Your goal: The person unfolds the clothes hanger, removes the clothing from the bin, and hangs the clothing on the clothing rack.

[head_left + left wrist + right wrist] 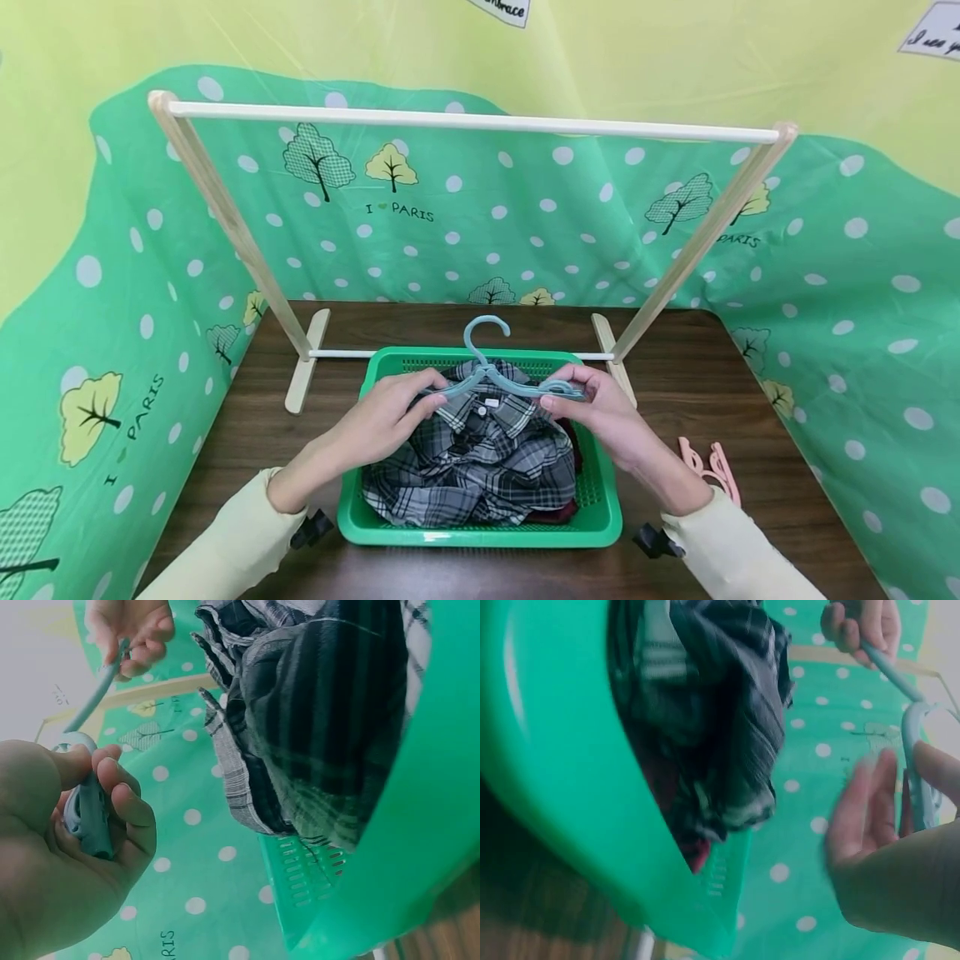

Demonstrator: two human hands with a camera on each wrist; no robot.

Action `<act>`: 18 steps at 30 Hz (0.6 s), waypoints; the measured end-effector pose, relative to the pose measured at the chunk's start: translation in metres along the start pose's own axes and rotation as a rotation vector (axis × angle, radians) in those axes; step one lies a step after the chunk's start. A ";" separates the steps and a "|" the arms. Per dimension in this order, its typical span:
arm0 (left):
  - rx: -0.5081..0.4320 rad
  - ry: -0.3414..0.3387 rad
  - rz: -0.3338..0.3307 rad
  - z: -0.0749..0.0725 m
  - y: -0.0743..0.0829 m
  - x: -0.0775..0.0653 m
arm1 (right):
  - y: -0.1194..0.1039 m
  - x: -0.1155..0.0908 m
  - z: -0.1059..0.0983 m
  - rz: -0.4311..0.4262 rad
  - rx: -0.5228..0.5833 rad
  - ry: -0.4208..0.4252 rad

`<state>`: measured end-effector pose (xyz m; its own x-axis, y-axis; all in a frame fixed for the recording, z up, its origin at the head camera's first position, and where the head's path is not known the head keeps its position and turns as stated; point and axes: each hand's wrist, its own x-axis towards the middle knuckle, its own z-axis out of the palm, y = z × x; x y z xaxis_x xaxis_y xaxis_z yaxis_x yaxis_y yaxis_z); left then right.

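A light blue clothes hanger [482,372] is held level above the basket, its hook pointing up and away. My left hand [386,418] grips one end, with fingers curled round the arm in the left wrist view. At the other end, my right hand [603,417] pinches the hanger between thumb and fingers; some of its fingers are spread in the right wrist view. Below lies a crumpled grey plaid shirt [472,475], its buttoned collar [483,408] just under the hanger. The shirt fills much of a green plastic basket [480,537], over dark red cloth [555,513].
Behind the basket stands a wooden garment rack with a white top rail [465,121] and slanted posts [232,225]. A pink hanger [720,472] lies on the dark wooden table [690,375], right of the basket. A green and yellow patterned cloth [525,217] surrounds the table.
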<state>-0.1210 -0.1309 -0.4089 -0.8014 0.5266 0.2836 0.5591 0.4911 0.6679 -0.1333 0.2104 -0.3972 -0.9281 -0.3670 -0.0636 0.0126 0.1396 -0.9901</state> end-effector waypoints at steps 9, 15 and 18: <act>0.035 -0.004 -0.012 -0.004 0.001 -0.002 | -0.007 0.002 -0.006 -0.045 -0.145 0.068; 0.049 0.012 -0.010 -0.003 0.001 -0.002 | -0.002 0.000 -0.003 -0.038 -0.099 0.103; 0.064 0.015 0.005 -0.001 0.003 -0.001 | 0.001 -0.002 -0.001 -0.048 -0.039 0.119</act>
<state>-0.1191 -0.1307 -0.4067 -0.8016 0.5189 0.2970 0.5749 0.5326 0.6212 -0.1317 0.2125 -0.3981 -0.9649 -0.2628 0.0017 -0.0457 0.1614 -0.9858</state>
